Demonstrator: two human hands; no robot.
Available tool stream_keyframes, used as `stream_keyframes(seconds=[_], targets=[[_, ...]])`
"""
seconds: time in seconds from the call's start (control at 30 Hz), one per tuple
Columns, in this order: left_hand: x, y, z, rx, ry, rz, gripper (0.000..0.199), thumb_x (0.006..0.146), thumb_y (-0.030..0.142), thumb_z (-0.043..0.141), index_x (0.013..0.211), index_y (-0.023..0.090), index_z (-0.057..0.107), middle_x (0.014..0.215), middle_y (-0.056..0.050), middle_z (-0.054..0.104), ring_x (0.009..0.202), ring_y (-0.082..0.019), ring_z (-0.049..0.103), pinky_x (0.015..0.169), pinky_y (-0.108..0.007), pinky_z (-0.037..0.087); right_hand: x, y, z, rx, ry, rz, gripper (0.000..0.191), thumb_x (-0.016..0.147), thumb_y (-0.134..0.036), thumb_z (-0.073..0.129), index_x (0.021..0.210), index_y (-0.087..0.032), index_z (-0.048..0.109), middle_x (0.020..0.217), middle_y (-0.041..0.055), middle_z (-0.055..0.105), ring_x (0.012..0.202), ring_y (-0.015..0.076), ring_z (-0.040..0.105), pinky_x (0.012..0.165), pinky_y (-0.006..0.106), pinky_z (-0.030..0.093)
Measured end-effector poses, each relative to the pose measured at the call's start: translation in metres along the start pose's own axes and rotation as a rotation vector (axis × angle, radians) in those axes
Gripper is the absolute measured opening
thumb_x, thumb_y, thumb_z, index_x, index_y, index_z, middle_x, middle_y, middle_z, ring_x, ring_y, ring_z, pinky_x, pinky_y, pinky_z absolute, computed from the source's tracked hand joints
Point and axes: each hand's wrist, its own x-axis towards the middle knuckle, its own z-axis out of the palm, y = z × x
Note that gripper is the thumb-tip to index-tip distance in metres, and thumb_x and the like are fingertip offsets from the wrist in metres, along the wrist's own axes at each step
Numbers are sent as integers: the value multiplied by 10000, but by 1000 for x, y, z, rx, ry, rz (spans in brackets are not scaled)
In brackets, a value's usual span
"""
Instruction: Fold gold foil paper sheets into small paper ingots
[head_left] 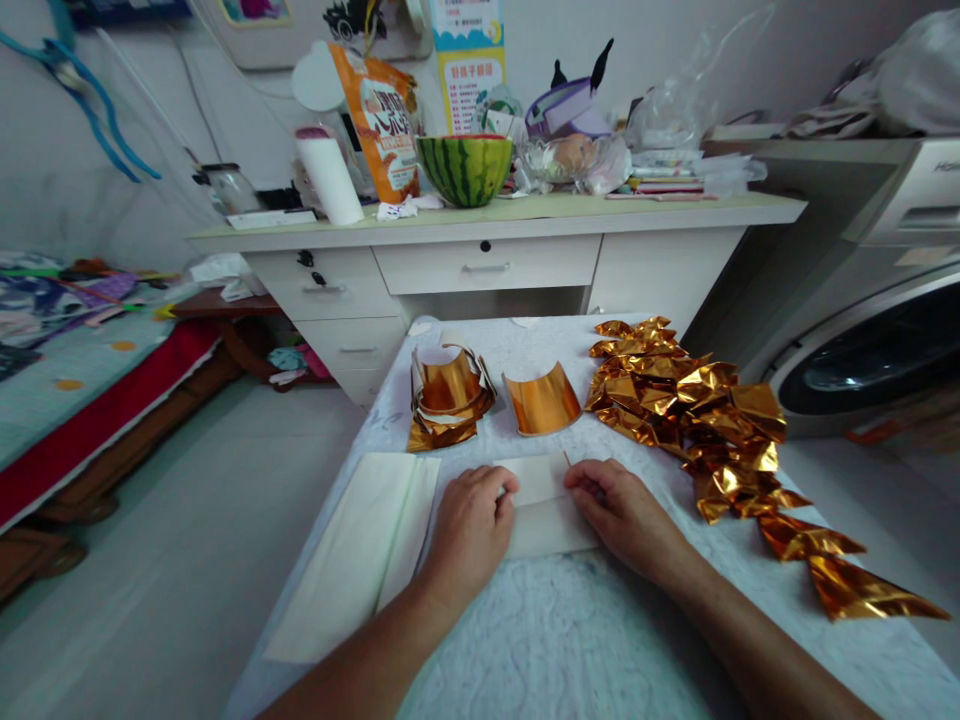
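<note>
A pale sheet of paper lies on the cloth-covered table between my hands, with a crease or folded edge across it. My left hand is closed with its fingers curled on the sheet's left side. Thumb and fingers of my right hand pinch the right edge, where a thin gold-brown edge sticks up. Left of my left hand is a stack of pale paper. Beyond my hands sit a curved gold foil sheet and several nested curled gold foil sheets. Folded gold foil pieces are heaped at the right.
Behind the table stands a white desk bearing a cut watermelon, an orange pouch and a paper roll. A washing machine is at the right, a bed at the left. The table's cloth is rumpled.
</note>
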Motion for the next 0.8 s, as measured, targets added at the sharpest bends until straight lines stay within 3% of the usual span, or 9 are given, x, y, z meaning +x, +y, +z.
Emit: stream_keyframes(seconds=[0.13, 0.27, 0.43, 0.57, 0.7, 0.8], targets=[[-3, 3, -2, 175, 31, 26, 170, 787, 103, 567, 890, 207, 653, 932, -53, 592, 926, -240, 528, 833, -390, 412, 0, 1, -2, -73, -36, -40, 280, 817, -90, 445, 927, -204, 676, 855, 49, 674, 854, 221, 594, 780, 363, 450], [-5, 4, -2, 227, 113, 80, 319, 768, 69, 595, 1021, 248, 672, 1133, -72, 537, 1057, -278, 471, 900, -453, 390, 1, -2, -7, -104, -98, -44, 338, 797, -42, 426, 950, -199, 683, 886, 59, 687, 874, 226, 592, 804, 376, 453], [-3, -2, 8, 37, -141, 310, 415, 824, -23, 459, 1065, 239, 672, 963, -32, 592, 921, -189, 517, 826, -325, 449, 0, -5, -16, -93, -143, -85, 362, 760, -31, 463, 985, -213, 679, 907, 50, 684, 884, 222, 590, 813, 372, 466], [-3, 0, 9, 36, -182, 315, 411, 836, 6, 466, 1101, 244, 669, 983, -35, 591, 952, -194, 522, 858, -338, 450, -2, -4, -22, -68, -184, -134, 402, 713, -17, 500, 1018, -219, 668, 911, 40, 676, 884, 219, 587, 824, 373, 472], [-4, 5, 1, -8, -211, 275, 292, 840, 188, 612, 1122, 247, 661, 1035, -43, 585, 1004, -220, 520, 905, -375, 445, -3, 1, -25, -40, -221, -176, 403, 690, -16, 542, 991, -248, 675, 963, 28, 666, 923, 216, 576, 834, 361, 463], [-6, 6, -1, -30, -225, 272, 486, 719, 392, 774, 1161, 240, 639, 1083, -53, 577, 1033, -252, 511, 906, -399, 442, -3, 3, -26, -23, -243, -191, 355, 684, -29, 592, 936, -264, 681, 947, 13, 655, 927, 217, 565, 833, 358, 456]])
